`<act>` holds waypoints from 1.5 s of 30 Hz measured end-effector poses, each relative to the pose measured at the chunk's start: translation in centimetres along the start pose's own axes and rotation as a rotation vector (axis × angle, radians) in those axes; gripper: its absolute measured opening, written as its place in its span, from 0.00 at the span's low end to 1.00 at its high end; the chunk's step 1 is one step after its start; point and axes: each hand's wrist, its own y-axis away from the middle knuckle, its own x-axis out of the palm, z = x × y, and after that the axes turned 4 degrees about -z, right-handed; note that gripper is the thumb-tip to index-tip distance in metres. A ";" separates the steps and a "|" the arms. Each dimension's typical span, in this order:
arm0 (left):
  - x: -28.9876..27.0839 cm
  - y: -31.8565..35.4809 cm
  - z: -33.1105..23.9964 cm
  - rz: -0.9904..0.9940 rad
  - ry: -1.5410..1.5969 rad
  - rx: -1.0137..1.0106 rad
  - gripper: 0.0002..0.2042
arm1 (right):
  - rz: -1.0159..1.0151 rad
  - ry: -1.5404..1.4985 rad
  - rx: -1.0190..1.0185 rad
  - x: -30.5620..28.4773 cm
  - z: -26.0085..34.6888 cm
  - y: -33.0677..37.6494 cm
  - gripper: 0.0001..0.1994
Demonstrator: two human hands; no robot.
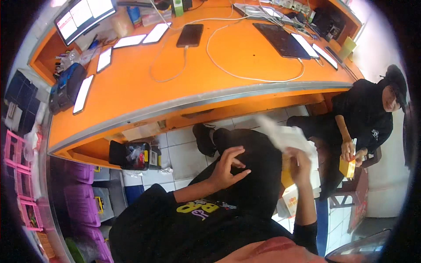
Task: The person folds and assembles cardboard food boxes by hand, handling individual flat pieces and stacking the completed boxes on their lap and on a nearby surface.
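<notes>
My left hand (228, 168) is raised over my lap, its fingers curved and apart, with nothing in them. My right hand (299, 165) pinches the lower edge of a thin white sheet (289, 136), smeared by motion, so I cannot tell whether it is paper or a flattened carton. Beneath and beside that hand are yellow and white cartons (291, 200), partly hidden by my right forearm. At the right, a seated co-worker in black holds a small yellow box (347, 167) in both hands.
An orange desk (127, 96) spans the front, bearing several phones, a dark tablet (280, 40), white cables and a monitor (83, 19). Below it stands a black bin (136, 156). Purple crates (82, 205) are at my left; a reddish-brown stool (354, 188) is at the right.
</notes>
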 end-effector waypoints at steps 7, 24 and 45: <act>-3.4 -3.9 -1.5 -0.305 0.002 0.213 0.26 | 0.066 -0.273 -0.385 6.3 9.4 -4.5 0.16; -7.9 -3.5 -0.4 -0.500 -0.143 -0.214 0.10 | -0.081 -0.267 -0.400 12.3 12.0 -4.7 0.09; -9.1 -5.1 -2.4 0.086 0.301 -0.434 0.09 | -0.335 -0.155 -0.420 11.7 11.6 -3.9 0.15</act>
